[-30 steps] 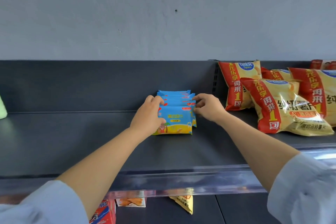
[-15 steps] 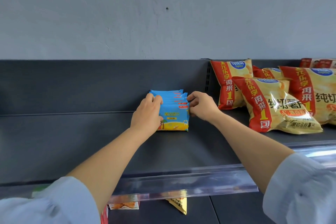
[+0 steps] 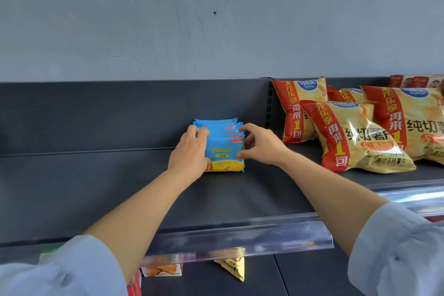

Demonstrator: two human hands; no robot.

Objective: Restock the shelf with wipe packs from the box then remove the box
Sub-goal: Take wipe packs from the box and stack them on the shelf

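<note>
Pale grey wall (image 3: 168, 19) above. Below it, a dark shelf (image 3: 96, 194) with a clear plastic rail (image 3: 240, 235) along the front edge. On the right of the shelf, yellow-and-red chip bags (image 3: 355, 137), some leaning on the back panel. Left of those and apart from them, blue wipe packs (image 3: 224, 151) upright in a tight front-to-back row, mid-shelf. Left hand (image 3: 189, 154) at the row's left end, fingers curled over the pack tops. Right hand (image 3: 262, 144) at the right end, thumb on the front pack, curved fingers reaching toward the rear packs.
</note>
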